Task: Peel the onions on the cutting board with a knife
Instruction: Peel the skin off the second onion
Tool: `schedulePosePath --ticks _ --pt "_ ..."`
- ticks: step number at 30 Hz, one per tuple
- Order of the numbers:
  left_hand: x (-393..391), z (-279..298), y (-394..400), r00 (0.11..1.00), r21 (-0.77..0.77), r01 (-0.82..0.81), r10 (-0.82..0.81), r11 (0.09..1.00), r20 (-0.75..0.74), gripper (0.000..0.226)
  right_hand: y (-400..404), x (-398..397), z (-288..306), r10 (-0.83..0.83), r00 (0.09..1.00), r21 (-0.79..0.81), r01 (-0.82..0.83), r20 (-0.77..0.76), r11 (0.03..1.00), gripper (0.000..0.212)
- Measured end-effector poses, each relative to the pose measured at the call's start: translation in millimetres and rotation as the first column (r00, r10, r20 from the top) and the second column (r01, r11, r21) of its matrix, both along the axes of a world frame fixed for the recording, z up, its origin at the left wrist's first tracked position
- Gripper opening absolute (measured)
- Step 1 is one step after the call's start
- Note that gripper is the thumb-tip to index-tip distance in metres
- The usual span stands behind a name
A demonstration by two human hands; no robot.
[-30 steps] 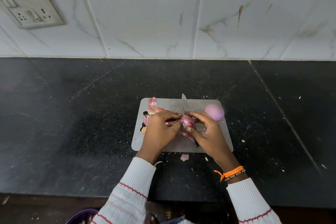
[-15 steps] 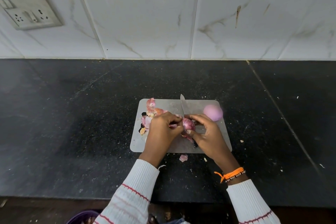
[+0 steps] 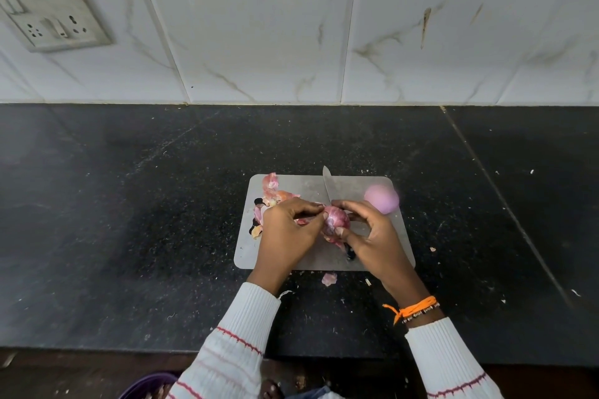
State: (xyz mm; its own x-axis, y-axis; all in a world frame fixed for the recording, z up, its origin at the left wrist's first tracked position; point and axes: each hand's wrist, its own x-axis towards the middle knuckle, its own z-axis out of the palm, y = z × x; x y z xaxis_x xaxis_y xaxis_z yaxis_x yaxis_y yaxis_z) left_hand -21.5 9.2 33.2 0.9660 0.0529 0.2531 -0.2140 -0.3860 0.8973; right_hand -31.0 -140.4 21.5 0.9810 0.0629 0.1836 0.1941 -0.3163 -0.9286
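The person holds a half-peeled red onion (image 3: pixel 335 220) just above the middle of the grey cutting board (image 3: pixel 291 256), between both hands. The left hand (image 3: pixel 288 230) has its fingers curled, and the fingertips pinch the onion's skin at its left side. The right hand (image 3: pixel 372 236) curls round the onion from the right, with the thumb pressed on its front. The knife (image 3: pixel 328 186) lies under this hand or in it. Its blade points away toward the wall and its dark handle end shows below the thumb, but it cannot be told whether the palm really grips it.

A second onion (image 3: pixel 381 198), already peeled and smooth pink, sits on the far right corner of the board. A heap of loose peels (image 3: pixel 272 193) lies at the far left corner, and one small peel scrap (image 3: pixel 329 278) has fallen on the black countertop (image 3: pixel 129 220) just before the board.

The onion is probably light and firm, but round, so it may turn in the fingers. Its dry outer skin is thin and brittle and likely tears in small pieces, while the peeled flesh is more slippery. A good hold seems to be on the unpeeled sides, pulling the skin from a cut end, with the fingers kept off the blade edge.
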Motion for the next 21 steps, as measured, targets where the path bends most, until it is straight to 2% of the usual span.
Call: schedulePosePath --ticks 8,13,21 --pt "0.2 -1.9 2.3 0.998 0.068 0.038 -0.041 0.997 0.036 0.01 4.2 -2.2 3.2 -0.004 1.0 -0.034 0.004 -0.002 0.999 0.042" --pt "2.3 -7.2 4.2 0.999 0.137 0.003 -0.01 0.991 0.051 0.008 8.3 -4.1 3.6 -0.011 0.999 -0.039 0.01 -0.031 0.999 0.042" --pt "0.5 -8.9 7.7 1.0 0.013 -0.015 0.015 1.0 -0.004 0.01 11.1 -4.8 4.8 -0.029 0.998 0.009 0.03 -0.059 1.0 0.041"
